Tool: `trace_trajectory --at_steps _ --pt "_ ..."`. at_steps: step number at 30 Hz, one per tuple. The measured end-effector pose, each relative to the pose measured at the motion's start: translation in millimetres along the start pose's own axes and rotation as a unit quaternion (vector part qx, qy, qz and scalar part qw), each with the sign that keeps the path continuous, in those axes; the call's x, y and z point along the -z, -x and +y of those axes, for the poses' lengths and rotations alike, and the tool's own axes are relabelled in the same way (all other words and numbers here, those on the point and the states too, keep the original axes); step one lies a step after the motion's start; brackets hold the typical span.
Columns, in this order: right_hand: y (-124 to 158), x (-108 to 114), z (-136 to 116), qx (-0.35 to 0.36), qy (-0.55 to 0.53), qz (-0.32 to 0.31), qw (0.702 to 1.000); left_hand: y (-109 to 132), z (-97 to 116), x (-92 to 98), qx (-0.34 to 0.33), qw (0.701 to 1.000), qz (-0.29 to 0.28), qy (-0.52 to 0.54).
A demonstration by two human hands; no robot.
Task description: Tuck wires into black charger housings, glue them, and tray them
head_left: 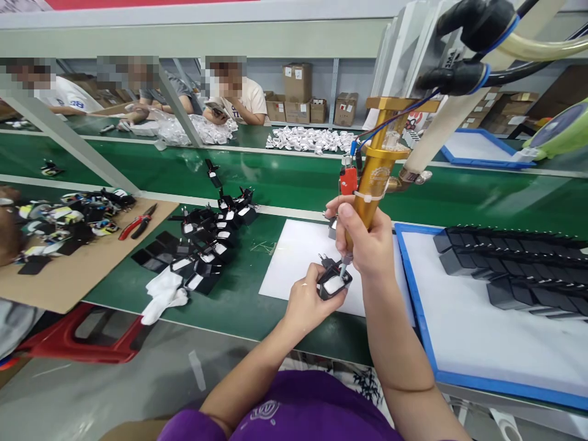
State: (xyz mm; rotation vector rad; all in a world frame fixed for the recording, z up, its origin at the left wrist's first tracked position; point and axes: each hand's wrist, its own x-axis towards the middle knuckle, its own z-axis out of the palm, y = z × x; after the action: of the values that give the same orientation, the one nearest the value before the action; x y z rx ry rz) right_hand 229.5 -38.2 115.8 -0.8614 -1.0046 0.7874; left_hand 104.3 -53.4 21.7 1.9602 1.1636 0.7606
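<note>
My left hand [307,300] is closed around a small black charger housing [333,282] with a white inside and two plug pins, held just above a white sheet [298,257]. My right hand [365,236] grips the gold barrel of a hanging dispenser tool [374,174], whose thin tip touches the white inside of the housing. Black and clear hoses run from the tool up to the right.
A pile of black housings [211,242] and a white cloth [163,294] lie left on the green bench. A blue-framed white tray [482,331] holds rows of black parts at right. Red pliers [138,222] lie on cardboard. Three people sit behind the far belt.
</note>
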Motion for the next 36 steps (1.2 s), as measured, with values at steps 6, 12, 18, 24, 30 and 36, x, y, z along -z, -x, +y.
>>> trace_trajectory --at_steps 6,12,18,24,30,36 --pt "3 -3 1 0.005 -0.010 -0.005 1.000 -1 6 -16.7 0.002 1.000 0.013 0.024" --pt "5 -3 -1 -0.010 -0.007 -0.023 1.000 -4 12 -25.1 -0.032 0.995 0.074 0.066" --pt "3 -2 -1 0.002 -0.019 -0.032 0.999 -4 4 -29.1 -0.033 0.995 0.065 0.073" --pt "-9 15 2 0.013 -0.028 -0.033 0.999 -24 -16 -32.7 -0.081 0.995 -0.023 -0.058" --pt "-19 31 4 0.017 -0.007 0.000 1.000 -61 -22 -62.9 -0.229 0.956 -0.016 -0.181" --pt "-19 30 8 0.024 0.001 0.020 1.000 -81 -28 -86.5 -0.229 0.950 -0.015 -0.213"
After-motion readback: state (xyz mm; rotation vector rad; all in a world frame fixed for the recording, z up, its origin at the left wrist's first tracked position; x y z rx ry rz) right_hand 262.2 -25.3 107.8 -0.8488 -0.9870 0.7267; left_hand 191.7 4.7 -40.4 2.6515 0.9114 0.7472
